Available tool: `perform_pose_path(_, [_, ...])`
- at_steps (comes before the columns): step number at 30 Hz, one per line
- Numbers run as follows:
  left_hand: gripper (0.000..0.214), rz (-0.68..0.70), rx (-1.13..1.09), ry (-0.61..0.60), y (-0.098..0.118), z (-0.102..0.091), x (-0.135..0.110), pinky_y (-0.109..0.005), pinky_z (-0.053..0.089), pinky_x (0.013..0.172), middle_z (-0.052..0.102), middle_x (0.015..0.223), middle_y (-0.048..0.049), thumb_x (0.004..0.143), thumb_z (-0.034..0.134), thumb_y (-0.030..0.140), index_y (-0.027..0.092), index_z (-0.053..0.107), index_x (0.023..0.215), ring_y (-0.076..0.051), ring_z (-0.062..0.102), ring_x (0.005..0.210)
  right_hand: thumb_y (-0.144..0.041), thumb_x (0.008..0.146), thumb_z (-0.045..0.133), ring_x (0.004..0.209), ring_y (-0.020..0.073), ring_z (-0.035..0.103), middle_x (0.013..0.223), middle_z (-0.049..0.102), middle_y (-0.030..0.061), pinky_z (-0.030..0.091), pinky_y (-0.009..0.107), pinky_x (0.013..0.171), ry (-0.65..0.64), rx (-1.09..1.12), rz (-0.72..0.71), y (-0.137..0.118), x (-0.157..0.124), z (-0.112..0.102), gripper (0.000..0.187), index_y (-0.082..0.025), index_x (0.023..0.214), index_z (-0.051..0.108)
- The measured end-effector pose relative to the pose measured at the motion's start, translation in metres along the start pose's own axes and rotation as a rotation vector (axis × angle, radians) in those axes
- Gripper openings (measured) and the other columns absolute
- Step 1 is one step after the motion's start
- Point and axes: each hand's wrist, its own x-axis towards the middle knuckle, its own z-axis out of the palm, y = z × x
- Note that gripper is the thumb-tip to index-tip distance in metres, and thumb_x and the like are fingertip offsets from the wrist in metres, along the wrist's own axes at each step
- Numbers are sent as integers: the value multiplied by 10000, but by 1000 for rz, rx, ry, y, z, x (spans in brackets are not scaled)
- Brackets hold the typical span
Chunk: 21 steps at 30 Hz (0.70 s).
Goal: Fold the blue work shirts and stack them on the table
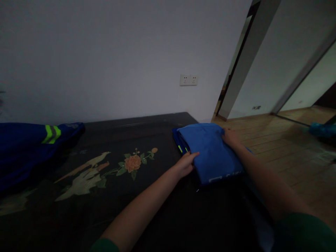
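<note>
A folded blue garment lies on a stack of darker blue clothes at the right end of a black table. My left hand grips the garment's left edge, fingers curled round it. At the garment's far right side my right hand is closed on its edge. Both forearms reach in from the lower frame.
The table top carries a painted bird and an orange flower. A dark blue garment with yellow-green reflective stripes lies at the table's left end. A white wall with a socket plate stands behind. Wooden floor and a doorway are to the right.
</note>
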Motion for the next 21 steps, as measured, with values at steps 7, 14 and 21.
perform_pose_path(7, [366,155,-14,307,55,-8,79,-342,556,811,693,1018,-131,897,524,179,126,514,1259,-191,693,842,-406,913,480,1228,353,497,1403,492,141,393,548,994,-124,-76,-228,-62,-87,-4,406,-235,1259,606])
perform_pose_path(14, [651,490,72,404,67,-15,123,-250,481,938,605,1275,-76,774,499,-61,235,450,1352,-139,626,1058,-425,935,449,1325,330,417,1412,495,133,228,619,1094,-14,-88,-282,-76,-160,0,458,-224,1334,550])
perform_pose_path(21, [729,604,211,476,45,-44,138,-289,446,1007,513,1383,-101,793,506,10,235,297,1454,-173,547,1207,-387,966,409,1301,310,453,1384,526,129,257,600,1090,-41,-171,-342,-80,-157,-2,432,-195,1324,556])
